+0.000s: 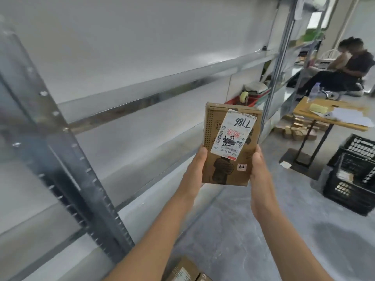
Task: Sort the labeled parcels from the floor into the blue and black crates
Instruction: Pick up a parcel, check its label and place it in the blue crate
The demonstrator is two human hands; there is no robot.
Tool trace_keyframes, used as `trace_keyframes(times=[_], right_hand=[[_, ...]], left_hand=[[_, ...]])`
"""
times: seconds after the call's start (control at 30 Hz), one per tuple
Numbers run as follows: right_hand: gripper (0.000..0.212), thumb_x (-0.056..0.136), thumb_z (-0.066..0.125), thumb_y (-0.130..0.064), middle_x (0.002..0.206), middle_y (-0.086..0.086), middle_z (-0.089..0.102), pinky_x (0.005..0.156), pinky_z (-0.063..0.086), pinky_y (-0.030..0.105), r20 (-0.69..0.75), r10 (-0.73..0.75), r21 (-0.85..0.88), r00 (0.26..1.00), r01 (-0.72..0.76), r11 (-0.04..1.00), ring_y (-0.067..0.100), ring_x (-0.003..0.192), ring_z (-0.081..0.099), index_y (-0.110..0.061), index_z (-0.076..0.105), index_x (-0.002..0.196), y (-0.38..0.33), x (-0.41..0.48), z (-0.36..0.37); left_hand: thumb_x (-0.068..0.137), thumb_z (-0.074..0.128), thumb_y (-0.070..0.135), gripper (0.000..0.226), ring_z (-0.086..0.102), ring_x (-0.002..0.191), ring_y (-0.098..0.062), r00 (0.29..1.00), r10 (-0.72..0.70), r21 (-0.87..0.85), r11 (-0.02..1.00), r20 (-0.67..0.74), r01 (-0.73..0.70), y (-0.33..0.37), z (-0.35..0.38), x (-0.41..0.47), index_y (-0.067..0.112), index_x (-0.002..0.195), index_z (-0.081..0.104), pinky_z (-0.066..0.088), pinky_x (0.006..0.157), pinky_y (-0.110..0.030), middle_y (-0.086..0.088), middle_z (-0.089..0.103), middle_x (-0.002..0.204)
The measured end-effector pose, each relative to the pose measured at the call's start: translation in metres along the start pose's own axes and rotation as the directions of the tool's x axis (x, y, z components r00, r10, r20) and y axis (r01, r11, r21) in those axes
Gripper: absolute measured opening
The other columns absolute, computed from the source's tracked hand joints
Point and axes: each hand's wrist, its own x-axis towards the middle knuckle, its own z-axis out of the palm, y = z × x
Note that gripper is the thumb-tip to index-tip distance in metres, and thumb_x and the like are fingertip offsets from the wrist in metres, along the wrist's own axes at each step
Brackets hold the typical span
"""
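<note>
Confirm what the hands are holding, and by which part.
A flat brown cardboard parcel with a white label: left hand grips its lower left edge, right hand its lower right edge.

Bright, even light; blurred, warped edges

Arms outstretched, left hand [197, 165] and right hand [259, 169] curled round opposite edges of the parcel [227, 171]
</note>
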Motion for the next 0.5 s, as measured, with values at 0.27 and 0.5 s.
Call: trace_keyframes(times=[0.27,0.5], right_hand=[[0.051,0.106,0.030,-0.062,0.141,-0.012,0.069,0.121,0.038,0.057,0.294,-0.026,0.036,0.955,0.016,0.999,0.015,0.135,0.061,-0.046,0.052,0.150,-0.049,-0.063,0.053],[0.043,0.114,0.026,-0.056,0.134,-0.017,0.071,0.118,0.042,0.047,0.478,-0.012,0.069,0.878,-0.024,0.997,0.006,0.128,0.062,-0.048,0.056,0.144,-0.092,-0.140,0.129]], left_hand=[[0.109,0.015,0.053,0.033,0.046,0.080,0.039,0.956,-0.016,0.030,0.999,-0.294,0.026,0.029,-0.033,-0.103,0.065,0.113,0.045,0.028,0.092,-0.015,0.061,0.052,0.084],[0.107,0.018,0.060,0.034,0.044,0.123,0.005,0.845,-0.024,-0.002,1.000,-0.534,0.028,0.051,-0.087,-0.212,0.063,0.125,0.047,0.023,0.111,-0.034,0.042,0.052,0.115]])
